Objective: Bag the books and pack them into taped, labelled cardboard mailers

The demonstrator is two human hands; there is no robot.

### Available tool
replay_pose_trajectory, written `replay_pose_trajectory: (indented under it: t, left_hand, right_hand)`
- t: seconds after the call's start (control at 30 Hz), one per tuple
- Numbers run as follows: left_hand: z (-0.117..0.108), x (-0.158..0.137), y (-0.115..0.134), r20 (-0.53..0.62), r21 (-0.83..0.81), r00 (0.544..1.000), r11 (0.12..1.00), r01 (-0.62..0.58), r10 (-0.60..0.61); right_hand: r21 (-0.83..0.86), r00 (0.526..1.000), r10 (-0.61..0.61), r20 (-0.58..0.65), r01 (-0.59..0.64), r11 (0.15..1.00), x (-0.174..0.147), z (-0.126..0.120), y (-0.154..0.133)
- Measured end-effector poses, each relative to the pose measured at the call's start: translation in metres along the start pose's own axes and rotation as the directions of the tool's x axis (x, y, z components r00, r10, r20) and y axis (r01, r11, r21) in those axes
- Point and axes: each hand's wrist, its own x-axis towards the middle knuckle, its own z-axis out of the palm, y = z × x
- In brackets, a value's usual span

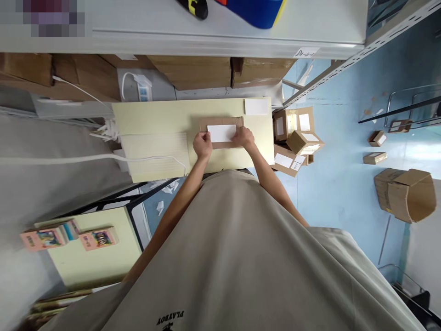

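A small brown cardboard box [220, 120] lies on the pale yellow table [155, 119] in front of my body. Over its top is a blank white label [221, 133], held between my two hands. My left hand [203, 145] pinches the label's left end, thumb uppermost. At the other end, my right hand [244, 136] has its fingers closed on the label's edge, close against the box. Whether the label is stuck to the cardboard or just above it, I cannot tell. Another white paper piece [256, 106] rests at the table's far right corner.
Labelled cartons [300, 142] are piled on the floor right of the table. Farther right stands a large opened carton [404, 195]. A metal shelf [206, 43] crosses ahead, with big boxes [200, 71] beneath. A white cable [151, 158] runs over the table's left side. Books [98, 238] sit lower left.
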Motion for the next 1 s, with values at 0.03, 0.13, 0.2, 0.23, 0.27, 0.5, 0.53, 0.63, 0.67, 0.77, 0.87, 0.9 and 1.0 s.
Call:
replay_pose_trajectory:
  t: [0.03,0.13,0.2,0.23,0.27,0.5,0.53,0.63,0.67,0.77,0.87,0.9,1.0]
  left_hand:
    - [0.0,-0.001,0.001,0.004,0.008,1.0,1.0,-0.001,0.001]
    - [-0.001,-0.002,0.005,0.01,0.016,1.0,1.0,0.009,-0.009]
    - [-0.002,-0.003,0.006,0.009,0.006,1.0,1.0,0.014,-0.014]
    - [-0.002,-0.004,0.007,0.008,0.002,1.0,1.0,0.014,-0.014]
    - [-0.002,-0.005,0.007,0.007,-0.002,1.0,1.0,0.012,-0.012]
    - [0.0,-0.007,0.006,-0.008,-0.047,1.0,0.999,-0.021,0.021]
    - [0.0,-0.007,0.005,-0.008,-0.047,1.0,0.999,-0.022,0.021]
    - [0.001,-0.006,0.002,0.012,-0.041,1.0,0.999,-0.014,0.015]
    - [0.002,-0.005,0.001,0.022,-0.043,1.0,0.999,-0.015,0.016]
    - [0.002,-0.005,0.001,0.031,-0.05,0.999,0.998,-0.033,0.034]
    - [0.003,-0.008,0.002,0.019,-0.035,0.999,0.998,-0.047,0.047]
    - [0.002,-0.009,0.003,0.018,-0.028,0.999,0.998,-0.049,0.05]
    - [0.001,-0.012,0.003,0.023,-0.05,0.998,0.998,-0.049,0.05]
  right_hand:
    - [0.018,1.0,0.001,-0.027,-0.001,1.0,0.004,-0.002,-0.004]
    - [0.067,0.991,0.012,-0.133,-0.003,0.998,0.012,0.0,-0.016]
    - [0.062,0.994,-0.028,-0.108,0.034,0.997,0.012,0.006,-0.023]
    - [0.055,0.996,-0.055,-0.068,0.059,0.997,0.012,0.011,-0.027]
    - [0.054,0.997,-0.08,-0.025,0.081,0.995,0.012,0.015,-0.031]
    - [0.082,0.982,-0.149,-0.119,0.159,0.984,0.02,0.034,-0.058]
    - [0.062,0.979,-0.165,-0.122,0.173,0.983,0.019,0.036,-0.06]
    - [-0.011,0.976,-0.216,-0.006,0.216,0.976,0.014,0.041,-0.061]
    - [-0.034,0.975,-0.221,0.039,0.222,0.974,0.013,0.042,-0.061]
    - [-0.053,0.979,-0.198,0.045,0.2,0.978,0.012,0.045,-0.061]
    - [-0.016,0.989,-0.142,-0.045,0.142,0.99,0.015,0.046,-0.065]
    - [-0.012,0.99,-0.123,-0.072,0.123,0.992,0.017,0.047,-0.067]
    - [-0.007,0.987,-0.086,-0.135,0.086,0.996,0.02,0.049,-0.072]
